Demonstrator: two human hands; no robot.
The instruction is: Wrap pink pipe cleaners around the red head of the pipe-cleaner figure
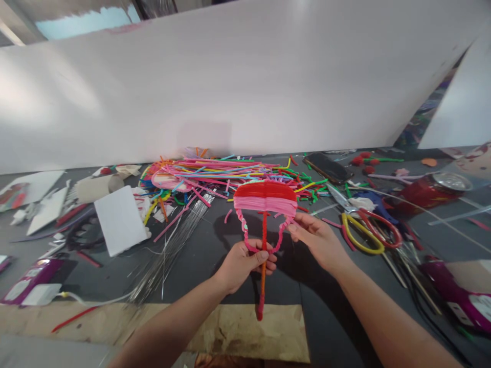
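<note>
A pipe-cleaner craft piece (265, 197) is held up over the dark table, with a red and pink striped band on top and a twisted pink loop below. Down its middle runs a red and orange fuzzy stem with a thicker pink-red lower end. My left hand (245, 263) pinches the stem and the bottom of the loop between thumb and fingers. At the loop's right side, my right hand (316, 237) has its thumb and fingertips closed on the twisted pink edge. Behind the piece lies a pile of loose pipe cleaners (222, 171), mostly pink.
Scissors (368, 232) with yellow and red handles, a dark phone (328, 167) and a red can (429, 191) are on the right. Thin metal wires (172, 245) and a white card (119, 221) lie left. A white panel (245, 76) stands behind.
</note>
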